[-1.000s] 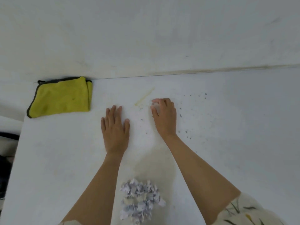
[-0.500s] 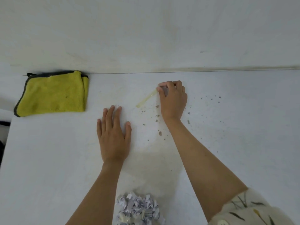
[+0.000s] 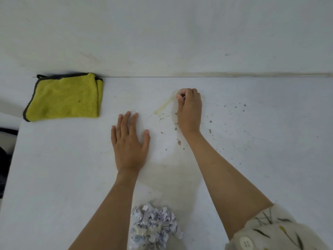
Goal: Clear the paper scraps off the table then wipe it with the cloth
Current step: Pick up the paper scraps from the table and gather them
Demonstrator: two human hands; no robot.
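On the counter (image 3: 54,168): two bare hands, a heap of scraps, a cloth, lots of tiny bits.
Right hand (image 3: 189,109): far out near the wall side, fingers (image 3: 180,96) curled in and pinched on smth small and pale. Prob. a scrap, too small to be sure.
Tape strip (image 3: 164,105): a thin yellowish strip, stuck flat, its top end right at the pinching fingertips. Can't tell if the hand is picking at it.
Left hand (image 3: 128,141): flat on the counter, fingers straight & a bit spread, holding nothing. Looks like it props the body for the long reach.
Paper scraps (image 3: 153,228): crumpled white-blue bits in one heap at the near edge, btw the two arms. Prob. piled there so they go off in one scoop.
Specks (image 3: 210,121): little grey crumbs around the right hand and to its right, still loose.
Cloth (image 3: 64,98): yellow w/ dark trim, folded, far left by the wall, well apart from both hands. Untouched, so wiping comes later.
Step now: I think still picking up bits, wipe not begun.
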